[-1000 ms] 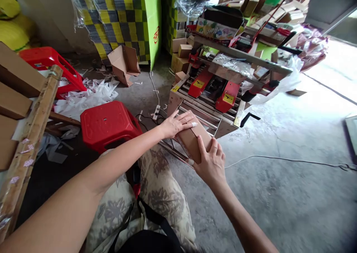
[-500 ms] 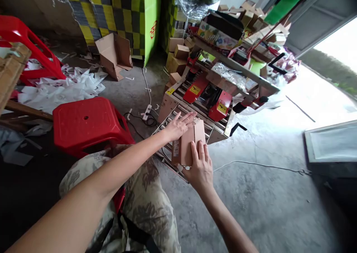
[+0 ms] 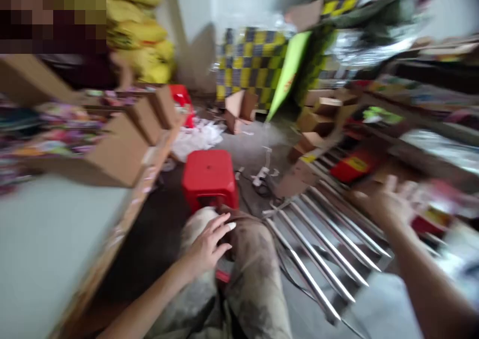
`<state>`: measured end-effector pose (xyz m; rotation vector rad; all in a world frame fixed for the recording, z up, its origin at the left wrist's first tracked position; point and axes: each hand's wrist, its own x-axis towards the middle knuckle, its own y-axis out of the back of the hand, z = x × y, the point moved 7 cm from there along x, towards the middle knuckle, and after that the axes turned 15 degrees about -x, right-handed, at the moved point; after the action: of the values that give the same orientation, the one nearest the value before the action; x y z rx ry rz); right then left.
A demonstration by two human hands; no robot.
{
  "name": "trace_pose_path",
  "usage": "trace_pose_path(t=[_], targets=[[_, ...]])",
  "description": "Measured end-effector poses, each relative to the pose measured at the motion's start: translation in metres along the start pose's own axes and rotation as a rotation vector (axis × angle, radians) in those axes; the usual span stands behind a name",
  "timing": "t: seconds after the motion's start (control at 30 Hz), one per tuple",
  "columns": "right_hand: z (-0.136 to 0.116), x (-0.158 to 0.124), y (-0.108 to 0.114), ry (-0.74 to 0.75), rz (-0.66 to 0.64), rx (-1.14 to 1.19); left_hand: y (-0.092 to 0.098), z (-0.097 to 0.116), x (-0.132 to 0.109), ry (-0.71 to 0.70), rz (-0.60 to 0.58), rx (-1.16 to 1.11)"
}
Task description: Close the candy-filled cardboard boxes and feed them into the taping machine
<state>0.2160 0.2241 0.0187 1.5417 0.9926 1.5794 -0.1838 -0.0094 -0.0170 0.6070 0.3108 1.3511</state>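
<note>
Looking down, we find nearest to us our patterned trousers (image 3: 258, 269), and above them our left hand (image 3: 209, 242) with its fingers apart and holding nothing; one fingertip carries something white. To the right of our knees lie the metal rollers (image 3: 324, 253) of a conveyor, bare in this nearer part. Our right hand (image 3: 392, 204) reaches over its far side. Its fingers are blurred, so we cannot tell whether they grip or only touch. Just beyond them, at the red-sided machine (image 3: 350, 167), sits a brown shape which seems to be a brown carton (image 3: 396, 169). It is partly hidden and smeared, therefore its long axis and the way it points we cannot tell. The machine bears a yellow label (image 3: 357, 163), whose print is not readable.

On our left stands a wood-edged table (image 3: 67, 239) with open cardboard boxes (image 3: 119, 149) along it. Ahead of our knees a red stool (image 3: 209, 174) takes up the floor, and between stool and conveyor lies a white power strip (image 3: 260, 176). Farther away we see white scraps (image 3: 198, 137), an opened carton (image 3: 241, 110), a green board (image 3: 290, 75) with an unreadable red mark, a yellow-and-black checked stack (image 3: 247, 75) and yellow sacks (image 3: 142, 35).
</note>
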Motion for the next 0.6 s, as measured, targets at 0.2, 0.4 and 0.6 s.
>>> trace_pose_path(t=[0.2, 0.4, 0.6], targets=[[-0.211, -0.119, -0.065, 0.297, -0.267, 0.370, 0.171, 0.015, -0.150, 0.135, 0.864, 0.288], [-0.441, -0.172, 0.010, 0.725, -0.525, 0.855, 0.300, 0.011, -0.236, 0.090, 1.406, 0.464], [-0.525, -0.170, 0.061, 0.849, -0.643, 0.970, 0.396, -0.094, -0.204, 0.352, 1.475, 0.185]])
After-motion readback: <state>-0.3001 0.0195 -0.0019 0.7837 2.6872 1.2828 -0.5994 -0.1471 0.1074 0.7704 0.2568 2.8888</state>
